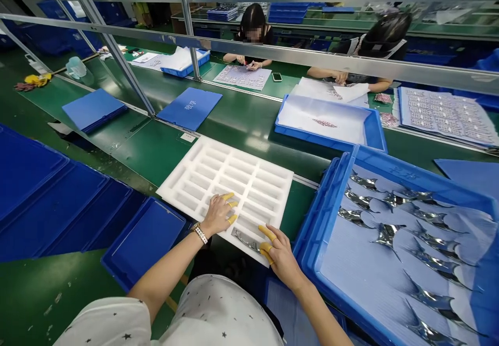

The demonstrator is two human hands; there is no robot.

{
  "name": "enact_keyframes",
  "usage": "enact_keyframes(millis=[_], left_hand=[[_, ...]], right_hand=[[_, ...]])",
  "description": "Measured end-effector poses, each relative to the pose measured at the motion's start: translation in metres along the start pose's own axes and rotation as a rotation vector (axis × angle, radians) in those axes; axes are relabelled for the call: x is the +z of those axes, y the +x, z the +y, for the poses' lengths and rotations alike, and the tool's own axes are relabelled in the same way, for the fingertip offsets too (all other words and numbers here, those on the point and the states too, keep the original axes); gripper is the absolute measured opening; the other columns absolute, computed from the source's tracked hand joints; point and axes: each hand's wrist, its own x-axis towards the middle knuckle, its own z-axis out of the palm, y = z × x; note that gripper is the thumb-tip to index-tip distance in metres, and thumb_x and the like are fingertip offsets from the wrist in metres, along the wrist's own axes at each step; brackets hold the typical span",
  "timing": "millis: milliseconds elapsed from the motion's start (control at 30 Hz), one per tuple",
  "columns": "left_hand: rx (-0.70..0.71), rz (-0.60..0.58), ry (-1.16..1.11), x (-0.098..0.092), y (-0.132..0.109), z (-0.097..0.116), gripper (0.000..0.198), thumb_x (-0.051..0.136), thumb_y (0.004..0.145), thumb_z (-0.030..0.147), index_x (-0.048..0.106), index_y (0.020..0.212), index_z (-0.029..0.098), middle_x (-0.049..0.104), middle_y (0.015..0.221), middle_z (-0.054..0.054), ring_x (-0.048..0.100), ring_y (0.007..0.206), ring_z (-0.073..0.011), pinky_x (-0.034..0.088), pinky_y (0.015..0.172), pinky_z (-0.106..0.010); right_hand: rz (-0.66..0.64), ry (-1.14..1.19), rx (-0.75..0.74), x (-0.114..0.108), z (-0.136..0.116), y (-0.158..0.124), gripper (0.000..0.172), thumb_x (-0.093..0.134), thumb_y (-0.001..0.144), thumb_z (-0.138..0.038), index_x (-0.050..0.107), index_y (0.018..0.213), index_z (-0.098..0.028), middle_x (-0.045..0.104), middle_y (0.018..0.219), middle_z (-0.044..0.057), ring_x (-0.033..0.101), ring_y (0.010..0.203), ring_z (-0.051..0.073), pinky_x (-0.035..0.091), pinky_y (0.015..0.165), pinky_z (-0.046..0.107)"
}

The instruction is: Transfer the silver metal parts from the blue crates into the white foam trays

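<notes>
A white foam tray (249, 168) with rows of long slots lies at the table's near edge. One slot at its near right corner holds a shiny curved metal part (245, 239). My left hand (221, 216) rests over the tray's near side, fingers spread and holding nothing. By the right end of the metal part is my right hand (280, 255), its fingers apart; whether the fingertips touch the part I cannot tell. Yellow finger cots cover several fingertips of both hands.
A stacked blue bin (339, 190) on my right holds several similar metal parts (390, 236) on a pale liner. Blue trays (144, 236) stand to my left. A metal rail (273, 49) crosses ahead; beyond it two people work at the green table (249, 127).
</notes>
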Motion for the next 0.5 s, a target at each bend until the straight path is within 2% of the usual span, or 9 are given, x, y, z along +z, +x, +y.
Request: enact_keyframes(millis=[200, 367, 500], left_hand=[[0.002, -0.004, 0.017, -0.002, -0.001, 0.001, 0.038, 0.062, 0.087, 0.033, 0.065, 0.124, 0.026, 0.052, 0.145, -0.012, 0.047, 0.135, -0.0287, 0.025, 0.118, -0.055], [0.011, -0.002, 0.019, -0.003, -0.001, 0.003, 0.037, 0.060, 0.088, 0.034, 0.064, 0.124, 0.025, 0.052, 0.146, -0.012, 0.048, 0.134, -0.0279, 0.025, 0.118, -0.055], [-0.008, -0.003, 0.034, -0.004, 0.000, 0.003, 0.037, 0.062, 0.087, 0.032, 0.064, 0.123, 0.026, 0.052, 0.146, -0.011, 0.048, 0.134, -0.0279, 0.026, 0.118, -0.054]], right_hand=[[-0.103, -0.081, 0.014, 0.004, -0.010, 0.011, 0.025, 0.047, 0.095, -0.011, 0.070, 0.093, -0.021, 0.061, 0.135, 0.011, 0.025, 0.149, 0.034, 0.021, 0.118, 0.070], [-0.225, -0.079, 0.093, -0.004, -0.019, 0.016, 0.032, 0.041, 0.092, -0.003, 0.069, 0.084, -0.017, 0.062, 0.134, 0.011, 0.029, 0.147, 0.036, 0.017, 0.117, 0.072], [-0.187, -0.099, 0.099, 0.001, -0.020, 0.015, 0.034, 0.042, 0.092, -0.003, 0.071, 0.089, -0.019, 0.064, 0.131, 0.011, 0.029, 0.147, 0.035, 0.012, 0.117, 0.074]])
